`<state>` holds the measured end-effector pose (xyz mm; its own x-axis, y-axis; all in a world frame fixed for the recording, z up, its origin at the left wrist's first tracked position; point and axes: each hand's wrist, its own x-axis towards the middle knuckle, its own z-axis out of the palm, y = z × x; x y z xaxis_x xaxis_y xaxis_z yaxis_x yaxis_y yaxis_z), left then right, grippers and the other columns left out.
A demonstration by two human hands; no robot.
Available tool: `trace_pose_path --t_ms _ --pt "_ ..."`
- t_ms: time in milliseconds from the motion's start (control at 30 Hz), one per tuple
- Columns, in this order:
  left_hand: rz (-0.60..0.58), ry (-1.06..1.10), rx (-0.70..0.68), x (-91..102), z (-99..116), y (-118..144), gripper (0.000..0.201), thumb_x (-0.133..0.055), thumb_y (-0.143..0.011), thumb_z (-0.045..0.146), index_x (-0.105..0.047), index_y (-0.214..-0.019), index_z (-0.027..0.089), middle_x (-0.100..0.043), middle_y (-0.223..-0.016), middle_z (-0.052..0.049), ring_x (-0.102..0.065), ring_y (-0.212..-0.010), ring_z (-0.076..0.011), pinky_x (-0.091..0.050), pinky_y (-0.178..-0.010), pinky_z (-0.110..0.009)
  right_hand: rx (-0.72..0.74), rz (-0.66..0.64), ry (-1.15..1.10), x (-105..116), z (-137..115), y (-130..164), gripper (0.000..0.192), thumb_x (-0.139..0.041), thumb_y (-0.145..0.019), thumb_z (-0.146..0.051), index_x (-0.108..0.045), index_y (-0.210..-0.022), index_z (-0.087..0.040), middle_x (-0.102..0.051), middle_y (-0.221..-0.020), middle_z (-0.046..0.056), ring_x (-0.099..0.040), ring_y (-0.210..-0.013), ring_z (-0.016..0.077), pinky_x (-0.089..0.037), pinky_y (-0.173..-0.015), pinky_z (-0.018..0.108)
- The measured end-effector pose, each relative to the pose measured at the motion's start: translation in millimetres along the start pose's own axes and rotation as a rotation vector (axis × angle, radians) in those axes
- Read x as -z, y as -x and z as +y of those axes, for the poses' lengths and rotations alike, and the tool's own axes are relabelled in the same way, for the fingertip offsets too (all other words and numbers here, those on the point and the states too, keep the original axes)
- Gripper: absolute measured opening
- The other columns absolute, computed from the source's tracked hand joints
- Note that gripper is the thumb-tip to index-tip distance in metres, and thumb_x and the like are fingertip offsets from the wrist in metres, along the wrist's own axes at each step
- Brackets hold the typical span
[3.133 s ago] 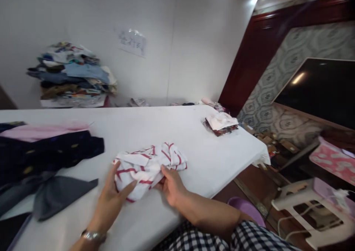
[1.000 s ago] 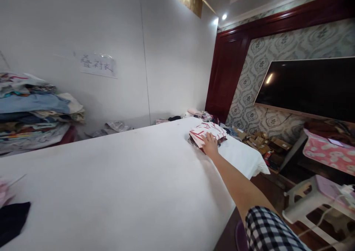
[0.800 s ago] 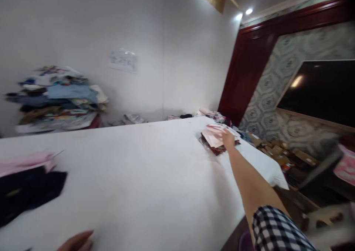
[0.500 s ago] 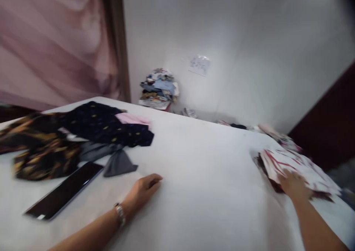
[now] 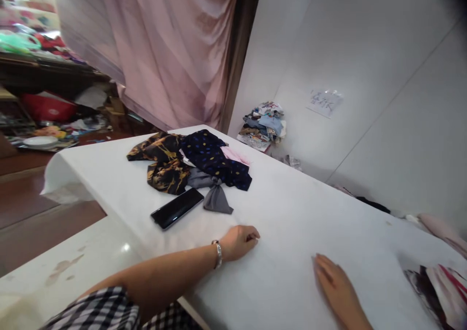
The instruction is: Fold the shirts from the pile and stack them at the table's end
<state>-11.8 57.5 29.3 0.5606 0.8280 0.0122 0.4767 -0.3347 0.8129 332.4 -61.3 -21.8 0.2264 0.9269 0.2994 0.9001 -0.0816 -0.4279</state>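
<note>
On the white table (image 5: 284, 203), my left hand (image 5: 239, 242) rests with its fingers curled in and nothing visible in them; a bracelet circles the wrist. My right hand (image 5: 337, 284) hovers over or touches the tabletop, fingers stretched forward and holding nothing. Beyond my left hand lie a grey cloth piece (image 5: 218, 201), a dark blue garment with coloured spots (image 5: 215, 157), a black and gold patterned cloth (image 5: 166, 174) and a bit of pink cloth (image 5: 235, 155). A black phone (image 5: 177, 208) lies in front of them. Folded white and red garments (image 5: 447, 291) sit at the far right.
A clothes pile (image 5: 264, 123) stands by the wall behind the table, below a handwritten sign (image 5: 324, 102). A pink curtain (image 5: 175, 53) hangs at the back left. Bags and clutter, among them a red bag (image 5: 49, 107), fill the far left.
My right hand has left the white and red garments and moved left to the bare tabletop. My view has turned left. The left hand keeps its place near the grey cloth.
</note>
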Motion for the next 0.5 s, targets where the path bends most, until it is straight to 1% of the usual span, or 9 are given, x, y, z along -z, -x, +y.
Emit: trace_pose_path --t_ms 67,133,167,233,300,400,467,500 --pt "-0.009 0.001 -0.001 0.1 -0.2 0.2 0.025 -0.052 -0.080 0.028 -0.069 -0.098 0.023 -0.074 -0.093 -0.001 -0.067 -0.084 -0.0155 -0.049 -0.075 -0.025 0.111 -0.123 -0.080 -16.7 -43.9 -1.8 0.040 -0.044 -0.080 -0.049 -0.072 -0.106 -0.040 -0.067 -0.121 0.001 -0.061 -0.116 0.0282 -0.046 -0.103 0.050" --pt "-0.016 0.005 -0.006 0.3 -1.0 0.6 0.026 -0.053 -0.079 0.028 -0.069 -0.098 0.022 -0.075 -0.094 -0.002 -0.068 -0.085 -0.0158 -0.049 -0.076 -0.025 0.185 -0.230 -0.102 -29.0 -79.5 -3.5 0.041 -0.047 -0.082 -0.044 -0.070 -0.114 -0.033 -0.062 -0.130 0.002 -0.056 -0.123 0.0270 -0.046 -0.104 0.047" --pt "-0.017 0.009 -0.011 0.2 -1.6 0.8 0.026 -0.053 -0.079 0.028 -0.070 -0.098 0.022 -0.075 -0.094 -0.002 -0.068 -0.085 -0.0159 -0.049 -0.077 -0.025 0.210 -0.261 -0.099 -34.1 -93.4 -4.4 0.041 -0.048 -0.083 -0.042 -0.069 -0.116 -0.030 -0.058 -0.134 0.003 -0.052 -0.127 0.0269 -0.044 -0.106 0.046" --pt "-0.020 0.019 -0.026 -0.4 -3.0 0.9 0.026 -0.054 -0.079 0.029 -0.070 -0.098 0.022 -0.075 -0.094 -0.002 -0.068 -0.085 -0.0161 -0.050 -0.077 -0.026 0.238 -0.263 -0.087 -43.1 -112.7 -6.4 0.041 -0.050 -0.085 -0.039 -0.068 -0.118 -0.024 -0.054 -0.138 0.006 -0.047 -0.131 0.0283 -0.040 -0.109 0.049" --pt "-0.024 0.040 -0.022 -1.7 -4.2 -0.2 0.025 -0.055 -0.079 0.030 -0.070 -0.098 0.023 -0.075 -0.092 -0.001 -0.067 -0.083 -0.0163 -0.051 -0.076 -0.026 0.245 -0.214 -0.110 -50.7 -121.4 -7.9 0.040 -0.050 -0.086 -0.037 -0.067 -0.120 -0.023 -0.052 -0.140 0.007 -0.044 -0.133 0.0294 -0.036 -0.111 0.053" --pt "-0.047 0.098 0.048 -2.1 -3.0 -6.9 0.024 -0.058 -0.078 0.031 -0.069 -0.098 0.021 -0.074 -0.088 -0.001 -0.068 -0.076 -0.0156 -0.052 -0.068 -0.025 0.252 -0.166 -0.162 -60.0 -119.8 -8.3 0.040 -0.051 -0.087 -0.037 -0.064 -0.124 -0.030 -0.050 -0.142 0.003 -0.041 -0.136 0.0292 -0.032 -0.112 0.056" --pt "-0.055 0.115 0.082 3.5 0.3 -16.4 0.026 -0.057 -0.079 0.030 -0.068 -0.100 0.019 -0.074 -0.086 -0.001 -0.067 -0.068 -0.0142 -0.052 -0.059 -0.024 0.249 -0.154 -0.162 -64.9 -113.8 -7.7 0.040 -0.050 -0.087 -0.039 -0.062 -0.125 -0.034 -0.049 -0.143 0.000 -0.040 -0.136 0.0294 -0.031 -0.113 0.057" --pt "-0.044 0.108 0.084 9.8 2.5 -22.7 0.027 -0.056 -0.081 0.031 -0.068 -0.102 0.019 -0.074 -0.085 -0.001 -0.067 -0.065 -0.0137 -0.052 -0.056 -0.023 0.245 -0.145 -0.159 -67.0 -110.5 -7.6 0.041 -0.049 -0.087 -0.040 -0.061 -0.126 -0.037 -0.048 -0.143 -0.002 -0.040 -0.136 0.0297 -0.032 -0.113 0.057"
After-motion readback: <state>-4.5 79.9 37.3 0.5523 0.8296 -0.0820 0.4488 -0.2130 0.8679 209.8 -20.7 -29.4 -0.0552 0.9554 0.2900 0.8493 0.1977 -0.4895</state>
